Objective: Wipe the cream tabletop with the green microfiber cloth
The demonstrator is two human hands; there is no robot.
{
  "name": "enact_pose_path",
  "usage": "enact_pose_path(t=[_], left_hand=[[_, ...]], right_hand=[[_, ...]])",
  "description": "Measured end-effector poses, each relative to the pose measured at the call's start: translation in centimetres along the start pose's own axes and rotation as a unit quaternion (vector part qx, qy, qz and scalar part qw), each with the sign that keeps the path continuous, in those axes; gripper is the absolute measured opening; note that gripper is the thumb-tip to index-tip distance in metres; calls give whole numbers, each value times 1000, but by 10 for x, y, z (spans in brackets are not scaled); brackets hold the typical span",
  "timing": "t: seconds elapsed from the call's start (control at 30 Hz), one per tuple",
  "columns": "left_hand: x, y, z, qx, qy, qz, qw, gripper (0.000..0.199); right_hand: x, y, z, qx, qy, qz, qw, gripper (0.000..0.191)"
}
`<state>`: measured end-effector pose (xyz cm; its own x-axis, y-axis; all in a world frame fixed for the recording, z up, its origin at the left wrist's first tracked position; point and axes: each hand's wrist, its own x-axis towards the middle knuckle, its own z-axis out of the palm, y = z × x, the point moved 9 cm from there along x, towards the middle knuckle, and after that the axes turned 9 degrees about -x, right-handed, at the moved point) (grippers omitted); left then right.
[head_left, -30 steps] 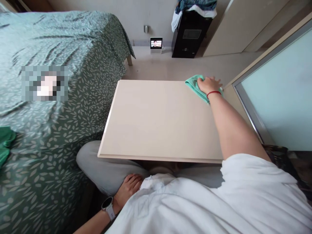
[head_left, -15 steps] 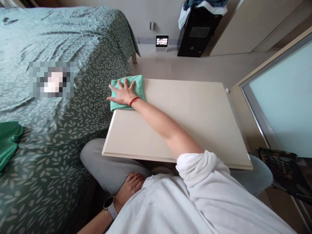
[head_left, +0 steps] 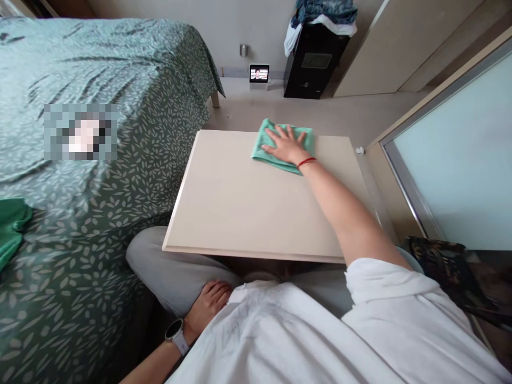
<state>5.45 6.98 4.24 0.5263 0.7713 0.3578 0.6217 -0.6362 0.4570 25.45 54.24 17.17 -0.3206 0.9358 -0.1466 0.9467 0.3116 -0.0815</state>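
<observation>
A mint-green microfibre cloth (head_left: 264, 143) lies folded near the far edge of a cream tabletop (head_left: 236, 208). My right hand (head_left: 286, 146), with a red string on its wrist, presses flat on the cloth with fingers spread. My left hand (head_left: 208, 305) rests low on my grey trouser leg (head_left: 168, 266), below the table's near edge, holding nothing. A white-strapped smartwatch (head_left: 175, 335) sits on that wrist. My white shirt hides part of the leg.
A bed with a green leaf-patterned cover (head_left: 100, 224) runs along the left, with a green garment (head_left: 10, 229) on it. A frosted glass panel (head_left: 452, 149) stands at right. A black computer tower (head_left: 314, 66) with clothes on top and a small screen (head_left: 259, 77) stand beyond.
My right hand and the cloth were at the table's far right a second ago, then at its left edge. Now they are near the middle of the far edge. My left hand has not moved.
</observation>
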Motion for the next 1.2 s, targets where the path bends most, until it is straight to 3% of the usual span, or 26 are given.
enact_pose_path(t=[0.1,0.17,0.23,0.3,0.37,0.47,0.57,0.7,0.8,0.9,0.97,1.03,1.1,1.2], left_hand=[[0,0,0,2,0,7,1000,44],[0,-1,0,3,0,9,1000,44],[-1,-2,1,1,-1,10,1000,44],[-2,-2,2,-2,-4,10,1000,44],[-3,-3,3,-6,-5,11,1000,45],[-3,-3,2,-4,-4,15,1000,46],[-2,-2,2,0,0,19,1000,46],[-3,-1,2,-3,6,8,1000,45],[-3,-1,1,-10,8,-3,1000,44],[-2,0,0,-10,6,-7,1000,43],[-2,0,0,-7,3,-4,1000,43],[-3,0,1,-2,-2,2,1000,43],[-3,-1,3,0,-7,4,1000,43],[-5,-2,4,-3,-8,2,1000,43]], right_hand=[[-34,92,-4,3,24,145,989,78],[-67,130,-3,9,40,230,972,76],[-98,147,2,17,52,297,953,78],[-120,145,7,24,61,338,939,80],[-128,127,12,26,67,346,936,79],[-112,73,15,14,63,297,953,81],[-75,-11,14,-2,45,189,981,83],[-32,-148,12,7,30,16,999,89],[-30,-238,14,19,32,-115,993,89],[-53,-294,24,2,12,-238,971,81],[-73,-307,31,-12,-4,-310,951,78],[-85,-297,34,-16,-12,-342,939,79],[-83,-265,33,-16,-9,-325,945,81],[-64,-186,26,-14,1,-238,971,81]])
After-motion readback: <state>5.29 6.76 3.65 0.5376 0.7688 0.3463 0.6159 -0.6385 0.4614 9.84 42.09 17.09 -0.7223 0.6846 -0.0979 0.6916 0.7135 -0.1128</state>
